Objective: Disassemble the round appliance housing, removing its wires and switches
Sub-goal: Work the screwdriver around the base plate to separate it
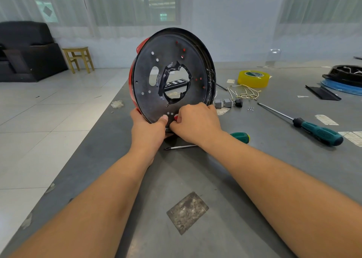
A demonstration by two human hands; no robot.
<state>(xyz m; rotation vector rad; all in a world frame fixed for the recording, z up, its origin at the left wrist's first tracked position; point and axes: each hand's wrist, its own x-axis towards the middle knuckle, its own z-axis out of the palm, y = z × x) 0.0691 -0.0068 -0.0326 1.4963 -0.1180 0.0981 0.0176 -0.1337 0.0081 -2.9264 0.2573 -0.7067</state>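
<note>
1. Nearest in the frame, two bare forearms run up from the bottom corners and meet at the middle, over a grey table (pixel 195 179) with a dull scuffed patch low in the centre.
2. The left hand (pixel 147 129) grips the lower rim of the round housing (pixel 172 75), thumb laid on the black inner face and the other fingers wrapped behind, out of sight. It looks like a steadying hold, keeping the shell stood on its edge so the inside faces the person.
3. The right hand (pixel 195 122) is curled tight at the same bottom rim, fingertips pinching at a small red part (pixel 176 117); whether it actually has hold of it I cannot tell.
4. Just under the right wrist lies a short screwdriver (pixel 205 142), close for quick reach.
5. At right centre a long screwdriver (pixel 305 123) lies apart.
6. Behind the housing, right of it, removed bits are grouped: grey switches (pixel 223 103), tiny screws (pixel 250 108), a tangle of pale wires (pixel 245 93).
7. Farther right, a yellow tape roll (pixel 254 78).
</note>
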